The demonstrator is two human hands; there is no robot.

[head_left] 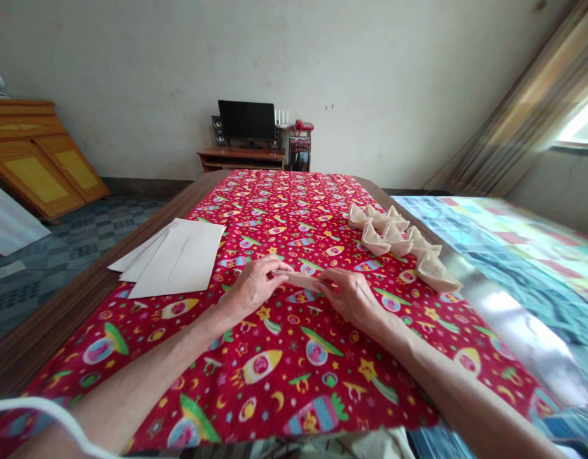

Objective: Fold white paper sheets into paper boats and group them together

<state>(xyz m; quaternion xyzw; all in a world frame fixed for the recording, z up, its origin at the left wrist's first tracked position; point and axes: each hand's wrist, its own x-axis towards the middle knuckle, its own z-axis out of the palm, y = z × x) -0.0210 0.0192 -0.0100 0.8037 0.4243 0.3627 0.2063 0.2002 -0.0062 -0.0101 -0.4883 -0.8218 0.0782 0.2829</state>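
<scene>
Between my hands, low over the red patterned cloth (260,338), is a narrow strip of folded paper (301,279). Its left end is pinched by my left hand (258,284), thumb and fingers pressed together. At the other end my right hand (348,293) grips the paper with its fingers closed on it. Off to the left lies a fanned stack of off-white paper sheets (183,258). Several folded paper boats (384,237) stand in a cluster at the right, with the nearest folded boat (436,271) a little apart from the rest.
Brown tabletop (131,248) shows along the cloth's left edge. A bed with a patterned cover (494,236) adjoins the right side. Beyond the far end are a monitor (246,120) and a red telephone (301,126). A white cable (50,408) crosses the lower left.
</scene>
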